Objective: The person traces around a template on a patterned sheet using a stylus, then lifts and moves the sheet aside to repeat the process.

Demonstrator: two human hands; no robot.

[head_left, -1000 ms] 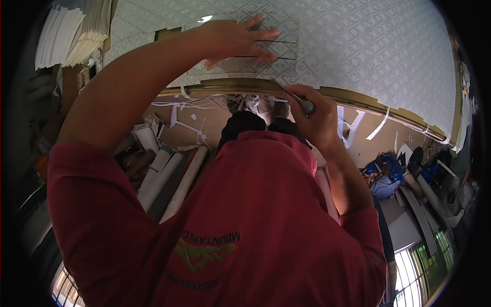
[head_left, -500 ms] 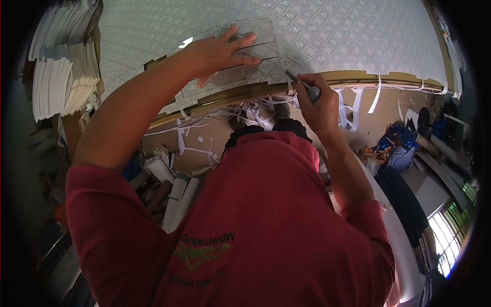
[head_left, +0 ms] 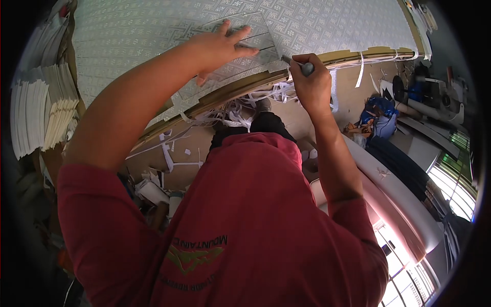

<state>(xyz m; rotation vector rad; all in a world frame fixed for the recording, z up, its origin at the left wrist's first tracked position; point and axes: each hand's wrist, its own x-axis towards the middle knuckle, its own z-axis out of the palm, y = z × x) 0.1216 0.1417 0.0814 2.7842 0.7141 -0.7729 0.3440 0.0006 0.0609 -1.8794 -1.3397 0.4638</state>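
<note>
Spread flat, my left hand presses on a clear plate with dark straight lines across it. The plate lies over a pale sheet with a woven-looking geometric pattern, close to the sheet's near edge. In my right hand is a knife with a rounded grey handle, held in closed fingers. Its narrow blade points up and left, the tip right at the plate's right corner. Below the plate, the brown board edge shows along the sheet's stepped near border.
White cut strips hang and lie in a tangle below the table edge. Stacked pale sheets stand at the left. A blue bag, rolls and dark fabric lie to the right; paper scraps litter the floor at lower left.
The view has turned, so the table edge slopes more and the sheet appears further left. My left hand stays spread on the plate, and the knife remains by its right corner.
</note>
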